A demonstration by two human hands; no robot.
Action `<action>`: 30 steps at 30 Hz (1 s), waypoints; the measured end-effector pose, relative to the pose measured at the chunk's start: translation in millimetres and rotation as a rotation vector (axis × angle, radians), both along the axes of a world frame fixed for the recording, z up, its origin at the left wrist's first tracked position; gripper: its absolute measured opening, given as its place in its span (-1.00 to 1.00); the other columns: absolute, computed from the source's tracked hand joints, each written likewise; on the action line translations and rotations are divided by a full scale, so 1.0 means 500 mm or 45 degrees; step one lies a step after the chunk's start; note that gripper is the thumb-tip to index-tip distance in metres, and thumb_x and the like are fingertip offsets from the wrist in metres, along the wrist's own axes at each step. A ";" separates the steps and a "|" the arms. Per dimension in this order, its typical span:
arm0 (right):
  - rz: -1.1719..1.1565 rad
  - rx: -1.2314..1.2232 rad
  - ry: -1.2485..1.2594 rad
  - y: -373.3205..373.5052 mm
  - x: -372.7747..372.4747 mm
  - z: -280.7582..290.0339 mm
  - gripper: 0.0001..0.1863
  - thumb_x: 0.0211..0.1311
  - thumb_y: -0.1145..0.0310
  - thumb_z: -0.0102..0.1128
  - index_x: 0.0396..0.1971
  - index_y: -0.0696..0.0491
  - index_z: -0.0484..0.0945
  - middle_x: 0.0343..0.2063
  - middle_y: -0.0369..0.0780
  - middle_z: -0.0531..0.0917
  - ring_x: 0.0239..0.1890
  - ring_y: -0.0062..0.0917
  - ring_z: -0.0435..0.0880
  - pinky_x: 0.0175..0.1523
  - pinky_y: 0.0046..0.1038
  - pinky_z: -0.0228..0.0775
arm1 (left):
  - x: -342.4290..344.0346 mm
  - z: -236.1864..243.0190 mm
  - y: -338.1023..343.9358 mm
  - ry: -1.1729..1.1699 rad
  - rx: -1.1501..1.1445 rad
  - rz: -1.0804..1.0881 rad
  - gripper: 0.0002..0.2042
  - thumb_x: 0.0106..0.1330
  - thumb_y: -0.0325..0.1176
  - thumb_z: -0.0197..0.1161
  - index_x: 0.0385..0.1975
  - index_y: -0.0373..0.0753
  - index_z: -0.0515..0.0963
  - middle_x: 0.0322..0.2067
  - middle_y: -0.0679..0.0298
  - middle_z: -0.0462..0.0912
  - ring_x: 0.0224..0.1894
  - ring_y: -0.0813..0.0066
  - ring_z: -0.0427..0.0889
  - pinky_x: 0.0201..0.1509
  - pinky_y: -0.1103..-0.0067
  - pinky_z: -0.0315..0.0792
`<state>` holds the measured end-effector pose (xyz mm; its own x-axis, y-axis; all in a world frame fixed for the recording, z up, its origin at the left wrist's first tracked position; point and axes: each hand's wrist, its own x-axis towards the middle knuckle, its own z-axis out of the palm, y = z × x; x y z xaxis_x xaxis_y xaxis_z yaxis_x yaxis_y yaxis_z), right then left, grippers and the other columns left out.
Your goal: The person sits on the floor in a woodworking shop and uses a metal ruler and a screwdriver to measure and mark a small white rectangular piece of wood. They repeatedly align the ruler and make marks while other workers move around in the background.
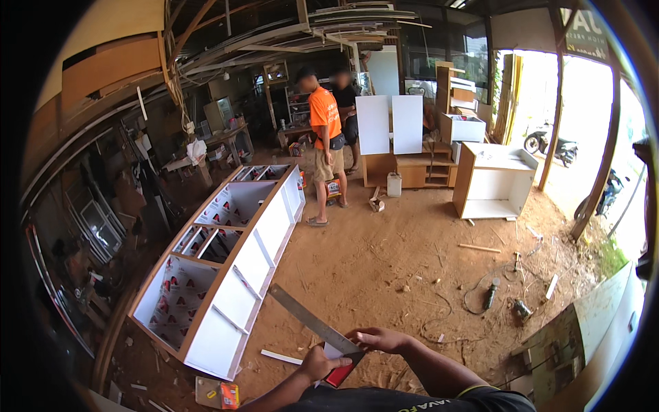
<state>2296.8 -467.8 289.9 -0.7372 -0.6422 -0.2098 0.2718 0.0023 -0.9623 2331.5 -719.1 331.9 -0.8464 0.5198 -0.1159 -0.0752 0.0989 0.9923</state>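
Fingers of the left hand (pixel 317 364) are curled closed around a flat red-and-white piece (pixel 339 373), while those of the right hand (pixel 377 340), bent and nearly closed, pinch the near end of a long, flat, grey metal rule (pixel 309 319), just above that piece. A narrow white strip (pixel 280 357) runs up to the left wrist; whether it is held, I cannot tell. With its far end unsupported, the rule could swing or slip if the pinch loosened, perhaps scratching the long white cabinet with brown wooden edges (pixel 271 230) lying to the left. Off that cabinet's near end sits a small orange box (pixel 229 396); beside its far right corner stands a person in an orange shirt (pixel 325 113), blocking the way past. Further right on the brown dirt floor (pixel 384 254) are a white plastic jug (pixel 393 185) and an open white box cabinet with a brown side (pixel 493 192). Nearer the floor's right edge, a black cylindrical power tool (pixel 491 294) trails a thin dark cable (pixel 468 302), which could catch a foot.
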 end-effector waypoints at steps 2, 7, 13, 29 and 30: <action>0.062 0.056 0.365 0.001 -0.058 0.049 -0.28 0.37 -0.21 0.13 0.22 0.14 0.48 -0.02 -0.11 0.67 -0.08 -0.37 0.66 0.02 -0.39 0.50 | -0.057 -0.016 0.034 0.142 -0.217 -0.039 -0.64 0.14 -0.40 0.53 -0.08 -0.29 0.61 -0.18 0.26 0.73 -0.14 0.50 0.68 0.01 0.53 0.51; -0.205 0.321 0.273 -0.011 -0.141 0.063 -0.45 0.32 -0.08 0.28 -0.06 0.16 0.66 -0.31 -0.22 0.74 -0.22 -0.59 0.64 -0.06 -0.45 0.49 | -0.203 -0.040 0.068 0.100 -0.165 -0.148 -0.55 0.13 -0.19 0.54 -0.03 -0.25 0.61 -0.20 0.22 0.75 -0.14 0.47 0.70 -0.01 0.51 0.53; -0.463 0.479 -0.005 0.018 -0.280 0.045 -0.48 0.37 -0.05 0.25 -0.05 0.17 0.66 -0.27 -0.35 0.70 -0.21 -0.69 0.59 -0.06 -0.56 0.45 | -0.419 -0.107 0.128 -0.022 -0.248 -0.333 -0.59 0.16 -0.36 0.48 0.00 -0.31 0.59 -0.17 0.25 0.71 -0.13 0.45 0.67 0.06 0.52 0.50; -1.361 0.439 -0.204 0.099 -0.724 0.069 -0.61 0.39 0.12 0.26 -0.18 0.22 0.63 -0.39 -0.27 0.70 -0.39 -0.61 0.67 -0.26 -0.54 0.51 | -1.045 -0.095 0.195 -0.392 -0.107 -1.172 -0.59 0.29 -0.03 0.31 -0.10 -0.26 0.56 -0.45 0.31 0.59 -0.47 0.56 0.59 -0.49 0.58 0.45; -1.372 0.424 -0.206 0.105 -0.737 0.064 -0.60 0.36 0.11 0.29 -0.20 0.22 0.62 -0.42 -0.30 0.66 -0.43 -0.63 0.63 -0.33 -0.55 0.46 | -1.059 -0.099 0.196 -0.370 -0.117 -1.199 -0.58 0.32 0.00 0.30 -0.12 -0.27 0.55 -0.48 0.32 0.56 -0.55 0.57 0.54 -0.54 0.60 0.39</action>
<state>1928.3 -415.1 321.9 -0.8203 0.4146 -0.3940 0.4079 -0.0588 -0.9111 1802.1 -621.3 282.3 -0.0245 0.9446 -0.3274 -0.1653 0.3192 0.9332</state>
